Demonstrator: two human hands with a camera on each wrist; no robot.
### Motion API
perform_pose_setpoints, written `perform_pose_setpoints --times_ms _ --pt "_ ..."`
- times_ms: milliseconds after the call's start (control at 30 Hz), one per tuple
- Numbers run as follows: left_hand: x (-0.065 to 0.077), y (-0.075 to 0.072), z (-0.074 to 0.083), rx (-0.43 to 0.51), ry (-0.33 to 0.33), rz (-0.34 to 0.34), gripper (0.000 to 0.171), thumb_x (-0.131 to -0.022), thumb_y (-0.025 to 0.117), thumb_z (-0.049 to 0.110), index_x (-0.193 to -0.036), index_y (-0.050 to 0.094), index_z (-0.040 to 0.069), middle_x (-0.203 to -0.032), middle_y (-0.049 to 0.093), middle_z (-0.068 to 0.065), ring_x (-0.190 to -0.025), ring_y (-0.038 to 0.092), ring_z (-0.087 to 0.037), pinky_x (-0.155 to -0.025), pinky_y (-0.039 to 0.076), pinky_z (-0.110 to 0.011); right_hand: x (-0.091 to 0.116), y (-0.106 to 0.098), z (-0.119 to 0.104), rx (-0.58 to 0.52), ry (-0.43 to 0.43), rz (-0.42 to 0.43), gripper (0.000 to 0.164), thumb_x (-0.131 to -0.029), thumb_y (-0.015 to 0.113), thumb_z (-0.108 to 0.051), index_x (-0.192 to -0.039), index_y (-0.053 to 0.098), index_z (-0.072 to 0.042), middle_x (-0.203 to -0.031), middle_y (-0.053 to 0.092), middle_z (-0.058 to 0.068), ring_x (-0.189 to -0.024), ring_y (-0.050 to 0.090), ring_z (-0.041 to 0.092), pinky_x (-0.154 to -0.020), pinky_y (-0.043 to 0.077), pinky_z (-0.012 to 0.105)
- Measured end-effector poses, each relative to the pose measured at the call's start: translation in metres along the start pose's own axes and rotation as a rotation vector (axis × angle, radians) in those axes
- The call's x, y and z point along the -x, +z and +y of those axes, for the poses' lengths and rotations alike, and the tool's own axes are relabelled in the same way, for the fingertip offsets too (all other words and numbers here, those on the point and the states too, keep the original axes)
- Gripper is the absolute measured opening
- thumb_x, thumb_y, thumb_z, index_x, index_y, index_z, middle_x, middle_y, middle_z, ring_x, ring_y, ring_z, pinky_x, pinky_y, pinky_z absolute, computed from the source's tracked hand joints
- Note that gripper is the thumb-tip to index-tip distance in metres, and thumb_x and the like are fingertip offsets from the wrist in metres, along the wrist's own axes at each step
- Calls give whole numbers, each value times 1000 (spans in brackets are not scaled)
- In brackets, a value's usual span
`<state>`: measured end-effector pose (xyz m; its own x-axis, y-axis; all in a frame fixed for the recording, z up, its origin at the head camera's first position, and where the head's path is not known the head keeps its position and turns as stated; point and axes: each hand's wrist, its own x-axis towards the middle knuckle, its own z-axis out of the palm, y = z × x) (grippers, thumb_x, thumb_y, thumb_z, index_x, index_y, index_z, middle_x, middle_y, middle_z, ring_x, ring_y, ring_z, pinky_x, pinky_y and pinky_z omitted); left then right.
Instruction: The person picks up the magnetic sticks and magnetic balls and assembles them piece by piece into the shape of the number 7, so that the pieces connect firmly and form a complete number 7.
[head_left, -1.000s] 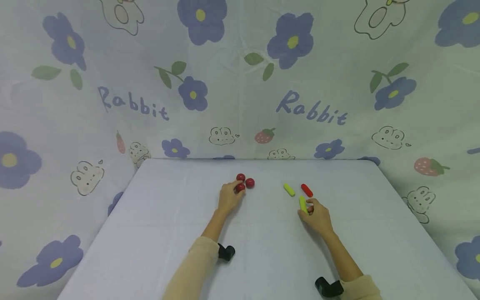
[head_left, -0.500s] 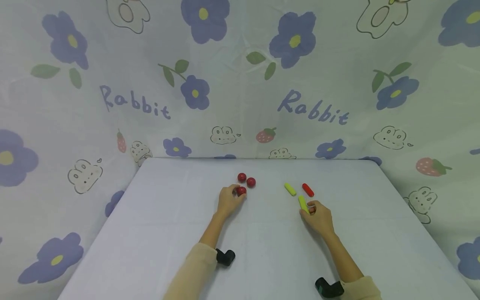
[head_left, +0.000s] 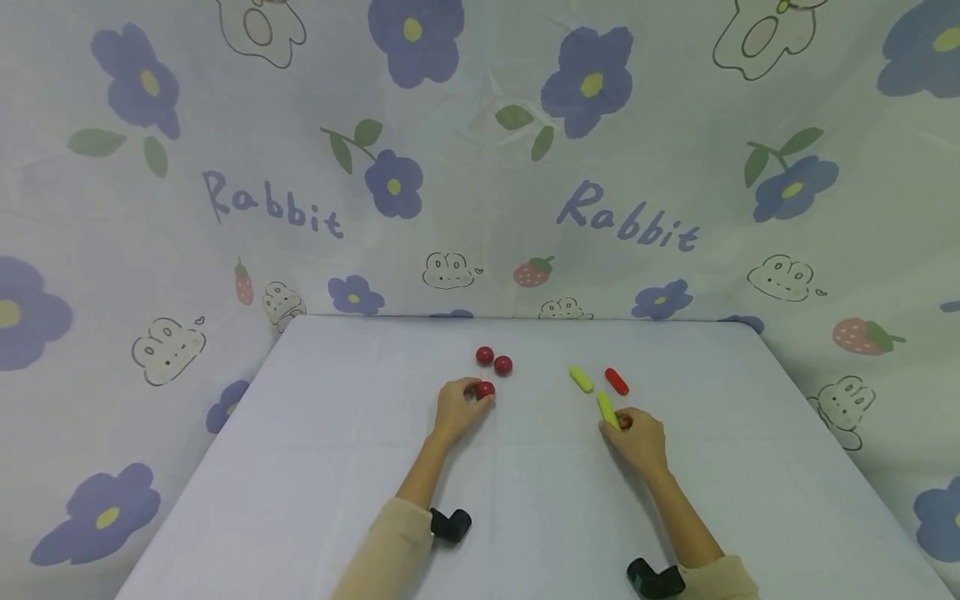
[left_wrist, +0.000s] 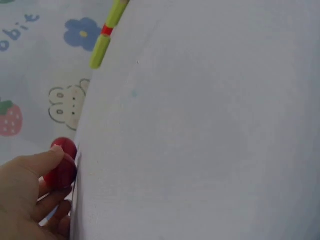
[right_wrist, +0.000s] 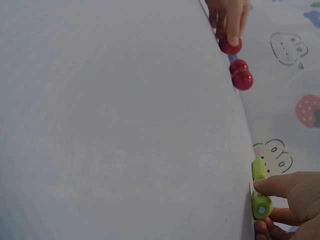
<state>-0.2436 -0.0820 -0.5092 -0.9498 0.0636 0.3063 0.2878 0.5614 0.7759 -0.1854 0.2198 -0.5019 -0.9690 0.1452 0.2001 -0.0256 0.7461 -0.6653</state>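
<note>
My left hand (head_left: 456, 412) pinches a red ball (head_left: 486, 389) between thumb and fingers, low over the white tabletop. Two more red balls (head_left: 503, 365) sit together just behind it. In the left wrist view the held ball (left_wrist: 65, 175) partly covers another one. To the right, my right hand (head_left: 640, 437) grips the near end of a yellow-green magnetic rod (head_left: 607, 406), which points away from me. A silvery disc shows in its end in the right wrist view. Beyond it lie a second yellow-green rod (head_left: 581, 379) and a red rod (head_left: 617, 381).
The white table (head_left: 360, 400) ends at a back edge against a hanging cloth (head_left: 480, 225) printed with flowers and rabbits. A black camera mount (head_left: 452, 526) is strapped to the left wrist, and another black mount (head_left: 655, 578) to the right.
My left hand has drawn one red ball toward me, away from the other two. The right hand keeps its hold on the yellow-green rod and has barely moved.
</note>
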Motion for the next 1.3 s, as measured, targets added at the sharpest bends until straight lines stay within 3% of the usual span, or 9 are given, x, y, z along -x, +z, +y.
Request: perform_pose_setpoints --times_ms 300,867,1167,1300 --pt "4 2 -2 27 35 21 37 -76 76 14 -105 66 -6 -98 68 -17 -93 62 -29 -85 49 -42 0 0 1 -4 6 4 30 -79 70 -12 -95 66 13 -77 65 16 -71 60 26 -60 48 32" --pt "6 4 -2 45 46 32 38 -77 76 15 -106 65 -7 -102 68 -19 -99 62 -32 -90 47 -43 0 2 -1 41 27 13 32 -82 67 -12 -99 63 15 -81 64 21 -71 58 27 -63 50 39" --pt "6 4 -3 33 30 34 38 -77 76 17 -106 66 -4 -102 68 -18 -99 61 -31 -91 46 -44 -14 10 -10 137 -129 131 35 -78 69 -12 -101 63 14 -87 62 25 -80 56 41 -70 45 49" --pt "6 5 -3 46 23 30 39 -77 76 17 -107 66 -5 -102 67 -18 -99 60 -31 -92 45 -44 -27 15 -17 130 -161 121 37 -78 70 -12 -104 62 14 -92 61 26 -85 55 43 -75 44 48"
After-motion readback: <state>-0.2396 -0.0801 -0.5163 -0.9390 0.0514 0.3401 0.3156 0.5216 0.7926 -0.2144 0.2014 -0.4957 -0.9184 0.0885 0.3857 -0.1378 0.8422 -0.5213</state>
